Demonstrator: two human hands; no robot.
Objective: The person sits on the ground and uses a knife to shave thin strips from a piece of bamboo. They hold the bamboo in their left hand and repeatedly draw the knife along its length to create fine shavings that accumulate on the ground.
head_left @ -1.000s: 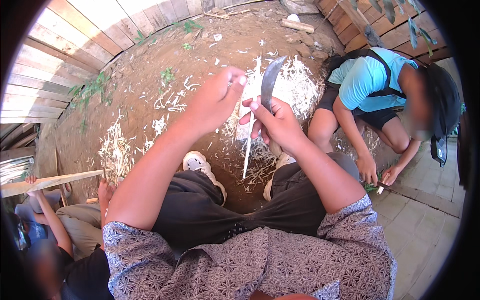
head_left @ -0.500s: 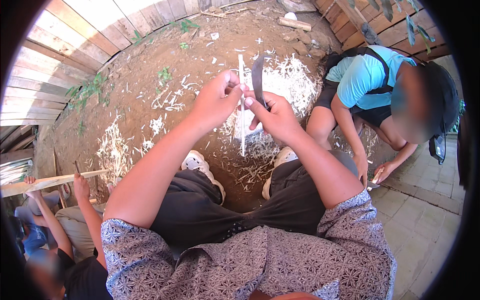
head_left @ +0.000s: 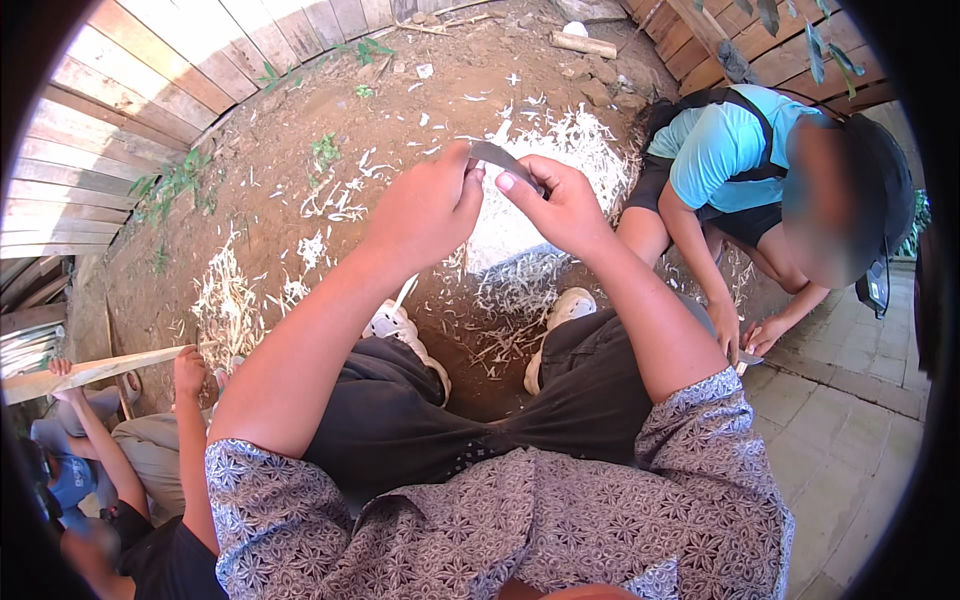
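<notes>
My right hand (head_left: 562,208) is closed round the handle of a curved knife (head_left: 493,155). The dark blade slants up and left, its tip end at the fingers of my left hand (head_left: 425,210). My left hand is closed, its back turned up. Below its wrist shows the end of a thin pale wooden stick (head_left: 405,291); the rest is hidden behind the hand and forearm. Under both hands lies a pale block (head_left: 510,235) with wood shavings (head_left: 590,165) heaped on and around it.
At the right a person in a blue shirt (head_left: 735,150) crouches, working a small blade low over paving (head_left: 830,430). Lower left, another person's hands hold a long board (head_left: 110,372). Plank walls (head_left: 130,90) curve round the dirt ground, with a short log (head_left: 583,44) at the back.
The stick has tilted from upright between my hands to mostly hidden behind my left hand. My left hand has turned over, and the blade has swung left to its fingers.
</notes>
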